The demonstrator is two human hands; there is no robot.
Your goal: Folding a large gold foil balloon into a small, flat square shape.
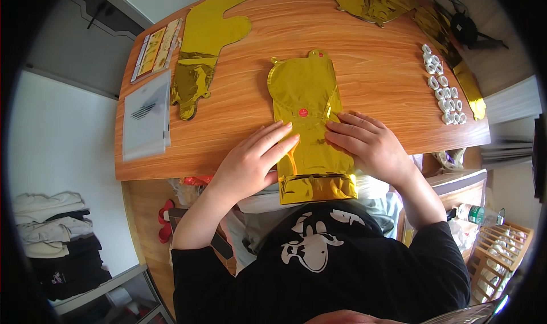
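Observation:
A flat, shiny gold foil balloon [305, 87] lies on the wooden table in front of me, its near end reaching over the front edge. Toward its far end are small tabs, and a round red mark sits near its middle. My left hand [256, 156] rests on the foil's left side, fingers stretched out flat. On the opposite side my right hand [370, 144] lies with its fingers spread and extended over the foil. Creases cross the foil between the two hands, and a folded band shows at the near end. Neither hand grips anything.
Another gold foil balloon [213, 30] lies at the table's far left, beside a picture card [158, 50] and a clear plastic sleeve [146, 119]. More gold foil [379, 5] is at the back right. Several small white rings [441, 93] sit near the right edge, by a black device with antennas [464, 29].

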